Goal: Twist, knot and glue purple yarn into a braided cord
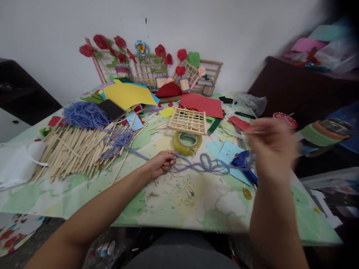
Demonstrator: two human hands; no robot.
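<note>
Low over the middle of the table, my left hand (163,163) is closed on a strand of purple yarn (209,164). From there the yarn runs left to a loose tangle and right in loops across light blue paper (231,153). My right hand (270,145) is raised at the right, smeared by motion, so its fingers cannot be read. Just left of it lies a blue tool (241,160), partly hidden, its kind unclear. Beyond my left hand sit a roll of yellowish tape (177,144) and a small wooden stick lattice (187,121).
A pile of thin wooden sticks (75,149) and a heap of purple yarn (85,115) cover the left side. Yellow sheets (127,93) and red paper (201,104) lie farther back. Stick trellises with paper flowers (150,67) lean on the wall. A dark cabinet (297,86) stands right.
</note>
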